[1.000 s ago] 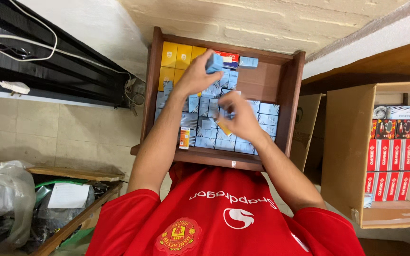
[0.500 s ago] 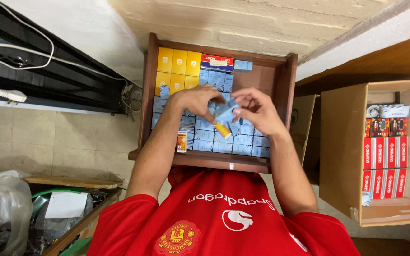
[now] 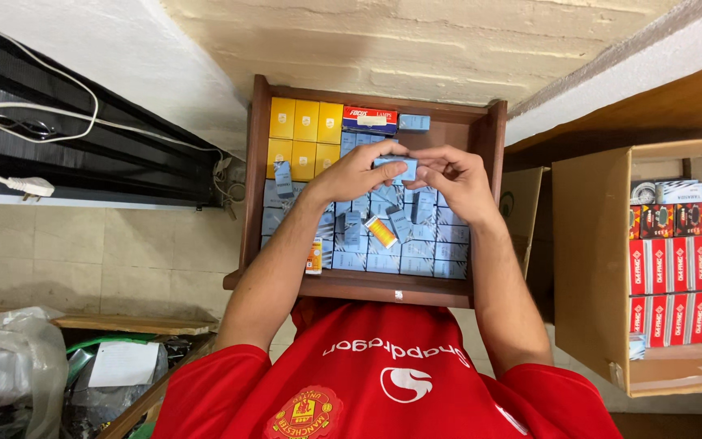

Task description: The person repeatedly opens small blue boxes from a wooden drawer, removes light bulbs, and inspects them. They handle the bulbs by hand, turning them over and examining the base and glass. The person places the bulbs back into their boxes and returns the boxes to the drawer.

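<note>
Both hands' (image 3: 416, 175) grip on small blue box (image 3: 394, 168); wooden drawer (image 3: 252, 187) holds blue, yellow boxes (image 3: 305, 134).

My single head camera looks steeply down, close over the wooden drawer (image 3: 254, 162), wall and floor beyond.

small box (image 3: 394, 168): pale blue | drawer (image 3: 250, 179): dark brown wood | back-row boxes (image 3: 305, 120): yellow | shirt (image 3: 383, 382): red, white print

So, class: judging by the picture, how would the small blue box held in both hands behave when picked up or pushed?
The small blue box probably feels light: fingertips of the left hand and right hand alone carry it. Its flat cardboard faces suggest sliding, not rolling. A firm squeeze might dent it.
</note>
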